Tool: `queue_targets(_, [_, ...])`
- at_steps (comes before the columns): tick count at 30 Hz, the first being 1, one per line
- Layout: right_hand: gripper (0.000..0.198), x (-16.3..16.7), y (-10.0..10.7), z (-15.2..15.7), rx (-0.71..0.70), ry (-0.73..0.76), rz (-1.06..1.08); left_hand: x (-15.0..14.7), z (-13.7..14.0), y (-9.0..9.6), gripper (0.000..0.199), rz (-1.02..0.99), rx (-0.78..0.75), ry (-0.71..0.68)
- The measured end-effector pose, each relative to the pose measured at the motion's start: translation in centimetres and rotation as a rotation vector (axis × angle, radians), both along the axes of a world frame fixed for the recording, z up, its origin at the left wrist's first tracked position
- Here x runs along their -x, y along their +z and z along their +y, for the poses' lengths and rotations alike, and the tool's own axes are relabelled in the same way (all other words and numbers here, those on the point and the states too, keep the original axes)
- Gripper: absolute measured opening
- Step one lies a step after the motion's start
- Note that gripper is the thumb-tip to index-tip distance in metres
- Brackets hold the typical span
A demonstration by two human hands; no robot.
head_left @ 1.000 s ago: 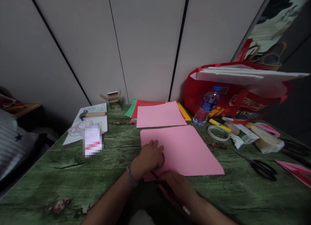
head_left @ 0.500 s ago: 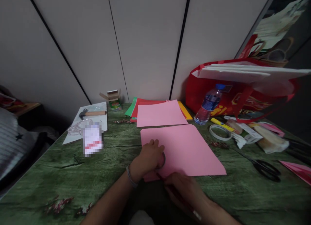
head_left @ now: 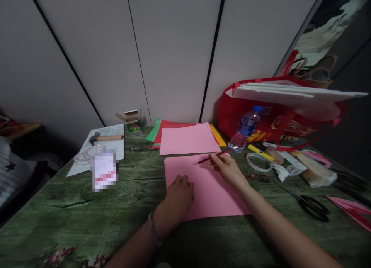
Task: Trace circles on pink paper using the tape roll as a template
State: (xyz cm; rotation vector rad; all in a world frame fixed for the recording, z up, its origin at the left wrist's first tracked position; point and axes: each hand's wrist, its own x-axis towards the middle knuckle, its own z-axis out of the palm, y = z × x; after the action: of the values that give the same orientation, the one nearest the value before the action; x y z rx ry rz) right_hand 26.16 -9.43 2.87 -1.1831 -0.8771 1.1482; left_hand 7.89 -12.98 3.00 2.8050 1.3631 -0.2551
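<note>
Red pencil (head_left: pixel 205 160) (slanted) over pink paper (head_left: pixel 216 189).

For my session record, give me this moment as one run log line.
left hand: on near pink paper | right hand: holding pencil over same paper | scissors: right of paper

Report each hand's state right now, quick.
Left hand: curled on the pink paper, over a mostly hidden object; whether it grips that cannot be told.
Right hand: closed, holding the dark red pencil.
</note>
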Motion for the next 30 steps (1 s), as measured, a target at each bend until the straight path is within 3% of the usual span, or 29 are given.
queue_targets(7, [0.043, 6.7, -0.1, 2.3, -0.082, 0.363, -0.018, -0.4, -0.5, -0.3, 0.026, 0.057, -0.016, 0.032])
queue_targets(12, [0.021, 9.0, -0.4, 2.6, -0.151, 0.760, -0.246, -0.6, -0.8, -1.2, 0.032, 0.105, -0.051, 0.033])
queue_targets(15, [0.013, 9.8, -0.1, 2.8, -0.158, 0.924, -0.321, -0.6, -1.1, -1.7, 0.036, 0.118, -0.080, 0.035])
queue_targets(21, [0.011, 10.3, 0.5, 3.0, -0.203, 1.091, -0.427, 0.2, -2.6, -0.3, 0.031, 0.236, -0.306, -0.117])
queue_targets(25, [0.008, 10.3, 0.7, 3.3, -0.274, 1.126, -0.547, 0.2, -2.7, 0.7, 0.033, 0.326, -0.275, -0.098])
queue_targets(30, [0.005, 10.7, 0.8, 3.8, -0.325, 1.089, -0.607, 0.0, -2.7, -0.4, 0.036, 0.246, -0.318, -0.077])
